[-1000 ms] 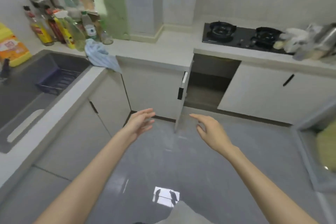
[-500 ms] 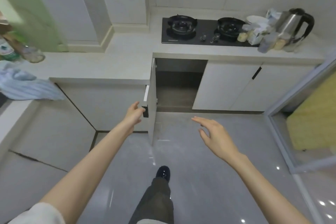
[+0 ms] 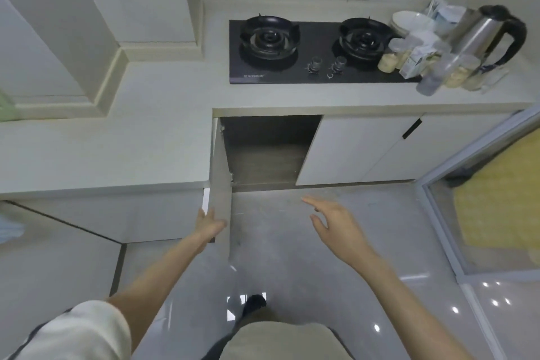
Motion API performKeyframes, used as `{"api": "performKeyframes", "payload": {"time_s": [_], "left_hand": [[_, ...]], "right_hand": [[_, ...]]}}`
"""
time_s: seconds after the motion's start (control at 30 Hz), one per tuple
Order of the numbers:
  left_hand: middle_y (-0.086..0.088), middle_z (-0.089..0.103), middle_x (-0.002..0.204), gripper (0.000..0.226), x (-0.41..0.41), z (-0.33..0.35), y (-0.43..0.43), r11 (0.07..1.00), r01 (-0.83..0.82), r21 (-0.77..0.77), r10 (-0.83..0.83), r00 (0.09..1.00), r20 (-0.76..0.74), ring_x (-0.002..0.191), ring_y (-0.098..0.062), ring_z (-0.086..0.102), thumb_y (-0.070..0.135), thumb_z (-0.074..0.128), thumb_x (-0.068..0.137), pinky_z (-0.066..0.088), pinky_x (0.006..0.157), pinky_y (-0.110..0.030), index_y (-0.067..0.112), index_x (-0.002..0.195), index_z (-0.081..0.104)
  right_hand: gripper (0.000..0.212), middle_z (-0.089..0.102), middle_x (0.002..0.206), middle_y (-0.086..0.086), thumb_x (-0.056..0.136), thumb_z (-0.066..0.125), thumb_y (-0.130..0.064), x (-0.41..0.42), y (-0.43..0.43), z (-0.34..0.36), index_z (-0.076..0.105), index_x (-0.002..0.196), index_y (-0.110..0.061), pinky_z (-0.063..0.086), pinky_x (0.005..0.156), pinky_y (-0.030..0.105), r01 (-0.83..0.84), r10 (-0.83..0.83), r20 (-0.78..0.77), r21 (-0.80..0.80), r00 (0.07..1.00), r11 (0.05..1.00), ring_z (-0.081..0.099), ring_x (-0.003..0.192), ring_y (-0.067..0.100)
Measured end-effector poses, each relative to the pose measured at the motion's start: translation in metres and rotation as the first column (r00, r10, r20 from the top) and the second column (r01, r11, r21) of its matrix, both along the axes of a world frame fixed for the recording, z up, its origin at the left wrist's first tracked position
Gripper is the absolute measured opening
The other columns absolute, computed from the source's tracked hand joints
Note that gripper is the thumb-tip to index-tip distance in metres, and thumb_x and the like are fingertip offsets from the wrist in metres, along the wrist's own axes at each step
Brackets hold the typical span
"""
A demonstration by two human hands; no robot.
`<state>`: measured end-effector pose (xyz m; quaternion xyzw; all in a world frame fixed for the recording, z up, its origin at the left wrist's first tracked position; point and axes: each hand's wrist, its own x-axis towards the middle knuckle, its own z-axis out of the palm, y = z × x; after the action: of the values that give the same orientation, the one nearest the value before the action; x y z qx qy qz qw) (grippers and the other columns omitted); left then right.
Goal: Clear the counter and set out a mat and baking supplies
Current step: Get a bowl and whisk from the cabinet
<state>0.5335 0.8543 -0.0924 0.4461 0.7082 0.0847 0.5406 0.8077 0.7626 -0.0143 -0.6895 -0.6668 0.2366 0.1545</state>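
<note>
- Head view: the left hand (image 3: 210, 226) grips the outer edge of the open door (image 3: 220, 172), thumb on one side and fingers on the other. The picture is blurred there.
- The right hand (image 3: 336, 225) hangs over the floor (image 3: 292, 257) with fingers spread and straight, holding nothing.
- The cabinet (image 3: 263, 155) behind the door shows a dark, bare shelf. No mat is in view.
- The surface (image 3: 146, 131) runs from the left corner to the hob (image 3: 292, 50). Jars (image 3: 455, 76), plates (image 3: 409, 22) and a kettle (image 3: 485, 35) crowd its right end, some of them partly on the hob's glass.
- I judge the person is searching the cabinet or about to close it; the surface is not yet cleared.
- Risk: the door stands out into the walkway beside the person's leg, so a step forward could catch a shin or strain the hinge.
- Risk: a hard swing shut could trap the left fingers wrapped over the edge.
- Risk: the jars stand packed together near the surface's front edge, so a careless reach could topple one or send it off.
</note>
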Motion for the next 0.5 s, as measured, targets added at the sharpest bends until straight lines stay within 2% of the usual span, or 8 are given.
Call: {"api": "performKeyframes", "payload": {"time_s": [0.03,0.07,0.13,0.3,0.43,0.5], "left_hand": [[-0.005,0.003,0.158,0.071,0.007,0.0,-0.001,1.0,0.013,0.01,-0.013,1.0,-0.011,0.138,-0.026,0.03,0.015,0.053,0.09,0.042,0.099,-0.034,0.013,0.151,0.016],[-0.003,-0.002,0.158,0.075,0.013,-0.002,0.0,1.0,0.009,0.023,-0.008,1.0,-0.03,0.139,-0.025,0.026,0.017,0.054,0.088,0.04,0.103,-0.036,0.015,0.152,0.013],[-0.002,-0.005,0.158,0.081,0.025,-0.003,-0.003,1.0,-0.009,0.026,0.01,0.999,-0.035,0.141,-0.024,0.023,0.024,0.056,0.084,0.033,0.11,-0.038,0.019,0.152,0.013],[-0.004,-0.021,0.157,0.086,0.071,-0.016,0.005,0.996,-0.021,-0.082,0.022,1.0,0.006,0.147,-0.024,-0.003,0.033,0.059,0.085,0.013,0.119,-0.04,0.028,0.152,0.006],[-0.002,-0.029,0.154,0.091,0.132,-0.017,0.008,0.994,-0.068,-0.083,0.072,0.996,0.049,0.146,-0.024,-0.009,0.04,0.061,0.079,0.012,0.119,-0.042,0.033,0.151,0.005],[-0.001,-0.033,0.153,0.087,0.17,-0.016,0.012,0.993,-0.102,-0.057,0.107,0.991,0.084,0.146,-0.02,-0.013,0.029,0.061,0.084,0.017,0.118,-0.04,0.031,0.151,0.005]], "right_hand": [[0.041,0.055,0.135,-0.008,0.095,0.052,-0.013,0.008,0.008,-0.004,0.054,0.133,-0.025,0.043,0.1,0.026,0.018,-0.018,-0.004,0.001,1.0,1.0,0.055,0.118,0.014],[0.04,0.056,0.135,-0.007,0.095,0.052,-0.013,0.015,0.016,-0.009,0.055,0.133,-0.024,0.04,0.099,0.022,0.033,-0.033,-0.017,0.002,0.999,0.999,0.055,0.118,0.014],[0.038,0.056,0.134,-0.007,0.095,0.053,-0.013,0.027,0.028,-0.015,0.056,0.132,-0.023,0.036,0.096,0.016,0.052,-0.052,-0.043,-0.003,0.998,0.999,0.056,0.116,0.013],[0.038,0.056,0.134,-0.008,0.096,0.052,-0.014,0.073,0.062,-0.033,0.054,0.132,-0.025,0.034,0.096,0.015,0.037,-0.04,-0.083,-0.038,0.996,0.999,0.055,0.116,0.014],[0.04,0.052,0.138,-0.011,0.097,0.048,-0.015,0.124,0.089,-0.034,0.051,0.135,-0.027,0.031,0.098,0.015,-0.017,0.011,-0.072,-0.071,0.997,0.997,0.051,0.121,0.01],[0.04,0.051,0.138,-0.012,0.097,0.048,-0.013,0.154,0.098,-0.033,0.051,0.134,-0.027,0.032,0.101,0.017,-0.04,0.036,-0.086,-0.05,0.996,0.998,0.05,0.122,0.009]]}}
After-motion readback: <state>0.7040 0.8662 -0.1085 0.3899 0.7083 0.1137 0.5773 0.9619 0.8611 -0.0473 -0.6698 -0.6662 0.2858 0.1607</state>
